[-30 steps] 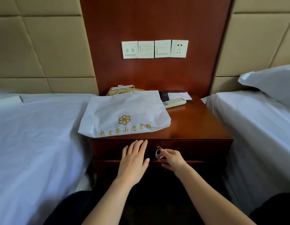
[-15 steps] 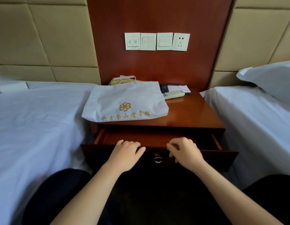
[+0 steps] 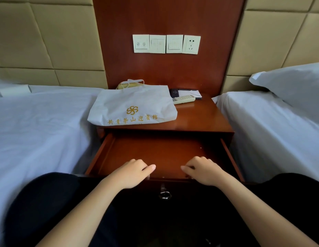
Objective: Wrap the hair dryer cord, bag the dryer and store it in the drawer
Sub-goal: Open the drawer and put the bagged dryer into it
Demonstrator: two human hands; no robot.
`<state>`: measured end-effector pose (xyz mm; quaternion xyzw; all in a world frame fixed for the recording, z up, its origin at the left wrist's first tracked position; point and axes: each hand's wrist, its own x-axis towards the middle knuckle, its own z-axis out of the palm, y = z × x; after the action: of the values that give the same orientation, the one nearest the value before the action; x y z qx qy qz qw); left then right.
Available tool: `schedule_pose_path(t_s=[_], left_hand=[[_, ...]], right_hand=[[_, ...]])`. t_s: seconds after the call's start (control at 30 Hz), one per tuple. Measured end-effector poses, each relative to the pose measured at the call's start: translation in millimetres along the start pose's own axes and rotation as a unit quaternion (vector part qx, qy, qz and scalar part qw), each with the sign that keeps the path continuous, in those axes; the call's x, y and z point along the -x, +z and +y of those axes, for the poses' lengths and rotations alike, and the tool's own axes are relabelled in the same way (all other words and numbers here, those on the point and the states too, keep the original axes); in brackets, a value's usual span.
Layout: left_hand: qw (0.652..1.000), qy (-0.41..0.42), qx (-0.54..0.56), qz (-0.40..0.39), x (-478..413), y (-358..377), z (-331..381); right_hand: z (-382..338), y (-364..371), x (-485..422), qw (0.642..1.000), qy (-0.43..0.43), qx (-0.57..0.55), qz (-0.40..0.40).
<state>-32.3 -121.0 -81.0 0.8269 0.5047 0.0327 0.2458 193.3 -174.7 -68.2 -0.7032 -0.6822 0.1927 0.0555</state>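
I see my left hand (image 3: 132, 172) and right hand (image 3: 202, 171) each with a curled grip over the open drawer's (image 3: 160, 154) front edge, the white bag (image 3: 132, 106) lying on the nightstand (image 3: 199, 116) above.

Remote (image 3: 183, 99) on nightstand (image 3: 199, 118); switch plates (image 3: 157, 44), socket (image 3: 191, 44) above.

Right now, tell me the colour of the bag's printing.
Gold, on the white bag; head view.
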Motion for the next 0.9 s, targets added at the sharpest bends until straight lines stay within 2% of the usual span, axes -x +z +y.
schedule_pose_path(t_s=[0.23, 0.3, 0.37, 0.53, 0.63, 0.73, 0.8, 0.9], left_hand=[[0.995, -0.012, 0.026, -0.091, -17, -23, -1], [0.992, -0.014, 0.008, -0.126, -26, -34, 2], [0.992, -0.015, 0.001, -0.128, -38, -49, 6], [0.999, -0.001, 0.043, -0.013, -72, -101, 3], [0.992, -0.009, 0.074, 0.101, -94, -129, -7], [0.967, -0.048, 0.084, 0.234, -121, -148, -31], [0.951, -0.095, 0.03, 0.291, -139, -153, -48], [0.933, -0.18, -0.033, 0.311, -156, -151, -70]], right_hand=[[-4, -13, -21, 0.998, -0.019, -0.016, -0.062], [-6, -23, -35, 0.998, -0.03, -0.041, -0.048], [-10, -38, -52, 0.997, -0.038, -0.061, -0.003], [-30, -78, -104, 0.992, -0.048, -0.097, 0.065], [-39, -95, -142, 0.984, -0.022, -0.095, 0.152], [-48, -105, -176, 0.975, 0.017, -0.06, 0.214], [-53, -108, -202, 0.975, 0.033, -0.046, 0.214], [-55, -107, -233, 0.977, 0.074, -0.071, 0.186]])
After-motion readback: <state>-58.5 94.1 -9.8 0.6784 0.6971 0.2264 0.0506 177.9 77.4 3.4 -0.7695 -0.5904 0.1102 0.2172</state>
